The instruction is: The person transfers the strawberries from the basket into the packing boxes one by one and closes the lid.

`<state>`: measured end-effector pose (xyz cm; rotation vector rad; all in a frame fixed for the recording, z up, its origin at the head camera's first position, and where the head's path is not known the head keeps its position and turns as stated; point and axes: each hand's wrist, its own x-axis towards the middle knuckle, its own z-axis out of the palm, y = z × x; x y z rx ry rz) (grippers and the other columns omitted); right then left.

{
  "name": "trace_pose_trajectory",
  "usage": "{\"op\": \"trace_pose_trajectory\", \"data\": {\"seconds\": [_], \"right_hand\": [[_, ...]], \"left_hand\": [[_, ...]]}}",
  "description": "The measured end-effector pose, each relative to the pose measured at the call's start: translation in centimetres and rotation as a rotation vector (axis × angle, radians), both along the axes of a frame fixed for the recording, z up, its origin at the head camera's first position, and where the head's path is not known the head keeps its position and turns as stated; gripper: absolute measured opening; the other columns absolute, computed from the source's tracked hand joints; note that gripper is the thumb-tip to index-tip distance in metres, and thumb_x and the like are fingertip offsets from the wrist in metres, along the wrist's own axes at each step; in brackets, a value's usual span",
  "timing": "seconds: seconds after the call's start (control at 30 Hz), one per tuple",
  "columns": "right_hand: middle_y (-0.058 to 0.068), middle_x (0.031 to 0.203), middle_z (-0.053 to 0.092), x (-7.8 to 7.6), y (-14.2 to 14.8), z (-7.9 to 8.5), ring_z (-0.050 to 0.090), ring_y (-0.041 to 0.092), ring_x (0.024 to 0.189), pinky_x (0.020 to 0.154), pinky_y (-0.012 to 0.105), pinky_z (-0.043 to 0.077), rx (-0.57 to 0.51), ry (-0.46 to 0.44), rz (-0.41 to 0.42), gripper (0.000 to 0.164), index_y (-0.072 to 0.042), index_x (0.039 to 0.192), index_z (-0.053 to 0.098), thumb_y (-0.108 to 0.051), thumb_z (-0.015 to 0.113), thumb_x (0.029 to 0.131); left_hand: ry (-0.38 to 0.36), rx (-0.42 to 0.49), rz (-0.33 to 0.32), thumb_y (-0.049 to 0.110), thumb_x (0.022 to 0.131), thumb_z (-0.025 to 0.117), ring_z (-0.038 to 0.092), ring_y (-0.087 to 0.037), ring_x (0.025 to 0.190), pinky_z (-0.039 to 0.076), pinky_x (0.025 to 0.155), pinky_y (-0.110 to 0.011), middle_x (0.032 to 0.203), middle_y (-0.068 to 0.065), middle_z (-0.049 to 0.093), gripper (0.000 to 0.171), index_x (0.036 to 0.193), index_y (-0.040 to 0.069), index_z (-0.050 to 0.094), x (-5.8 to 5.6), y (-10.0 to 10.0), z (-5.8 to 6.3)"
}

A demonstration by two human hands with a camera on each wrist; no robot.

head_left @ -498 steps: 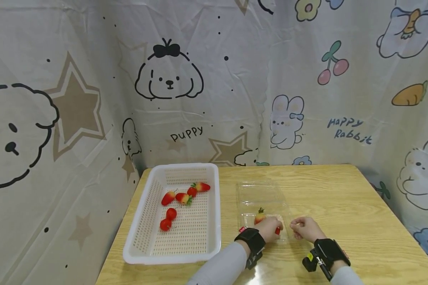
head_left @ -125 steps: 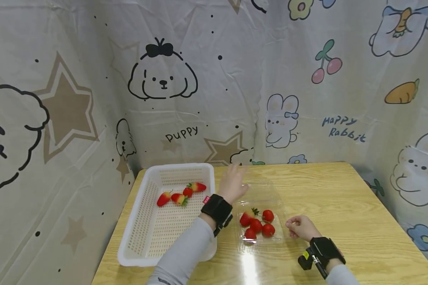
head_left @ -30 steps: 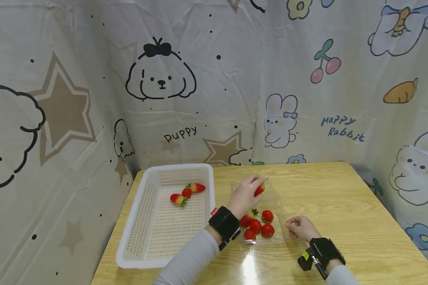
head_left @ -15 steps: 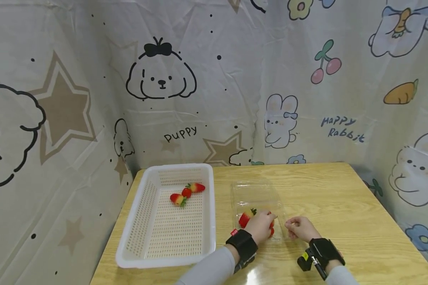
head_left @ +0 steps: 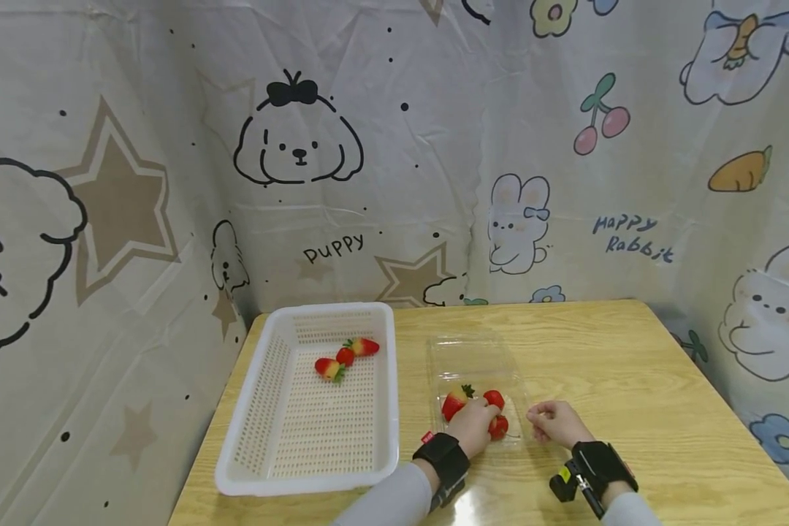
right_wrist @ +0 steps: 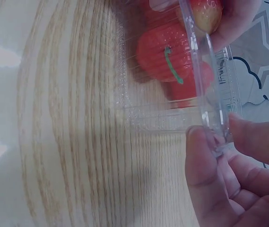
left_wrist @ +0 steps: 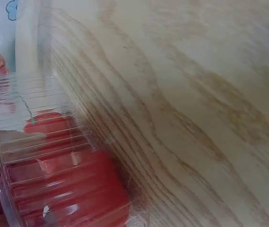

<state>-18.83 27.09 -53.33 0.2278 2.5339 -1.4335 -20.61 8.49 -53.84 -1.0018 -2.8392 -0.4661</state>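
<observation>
A clear plastic clamshell box (head_left: 471,356) lies with its lid laid back. My left hand (head_left: 475,429) reaches into its near half, holding a red-and-yellow strawberry (right_wrist: 206,14), seen at the rim in the right wrist view. In the head view that fruit is hidden by the hand. Inside the box are another strawberry (head_left: 454,405) at the left and red cherries (head_left: 497,427) at the right, one with a green stem; more fruit is covered by the hand. My right hand (head_left: 559,422) pinches the box's right rim between thumb and fingers, plain in the right wrist view.
At the left stands a white perforated basket (head_left: 394,431) with two strawberries (head_left: 329,369) and a red cherry (head_left: 345,356) towards its back. The wooden table (head_left: 605,351) ends at a printed cloth backdrop (head_left: 342,109).
Two cherries and a strawberry have left the basket since the oldest frame. My left hand carried the strawberry over the lid, then down into the box. The right hand stays at the rim.
</observation>
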Motion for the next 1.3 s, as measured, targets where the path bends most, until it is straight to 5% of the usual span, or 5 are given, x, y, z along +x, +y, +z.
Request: {"op": "trace_pose_trajectory", "data": {"seconds": [0.37,0.9,1.07,1.3], "right_hand": [[0.006,0.061,0.054,0.2,-0.1,0.2,0.052,0.016,0.055,0.053,0.031,0.048,0.001,-0.012,-0.013,0.014,0.010,0.092,0.057,-0.003,0.055,0.088],[0.006,0.061,0.055,0.0,0.2,-0.4,0.052,0.016,0.055,0.053,0.032,0.048,-0.011,0.004,0.010,0.017,0.013,0.095,0.057,-0.003,0.054,0.089],[0.005,0.060,0.054,0.0,0.2,-0.5,0.052,0.016,0.055,0.053,0.032,0.048,-0.004,0.010,0.011,0.017,0.013,0.094,0.057,-0.003,0.054,0.088],[0.006,0.060,0.054,0.0,0.1,-0.2,0.052,0.017,0.055,0.053,0.032,0.048,0.007,0.020,0.018,0.016,0.012,0.093,0.058,-0.003,0.054,0.088]], "left_hand": [[-0.141,-0.011,0.063,0.009,0.068,0.074,0.054,-0.013,0.080,0.043,0.060,-0.020,0.090,0.002,0.056,0.034,0.099,0.018,0.065,0.0,0.0,-0.1],[-0.223,-0.021,0.003,0.017,0.067,0.077,0.051,-0.010,0.081,0.041,0.064,-0.018,0.094,0.003,0.057,0.042,0.107,0.016,0.065,-1.1,-0.2,2.1],[-0.187,0.018,-0.002,0.022,0.070,0.076,0.055,-0.013,0.093,0.045,0.072,-0.019,0.106,-0.001,0.057,0.043,0.111,0.014,0.063,-1.4,-0.7,4.8],[-0.036,0.166,0.066,0.021,0.079,0.071,0.048,-0.024,0.116,0.044,0.091,-0.035,0.129,-0.009,0.049,0.051,0.126,0.012,0.053,-4.0,-3.8,11.8]]}}
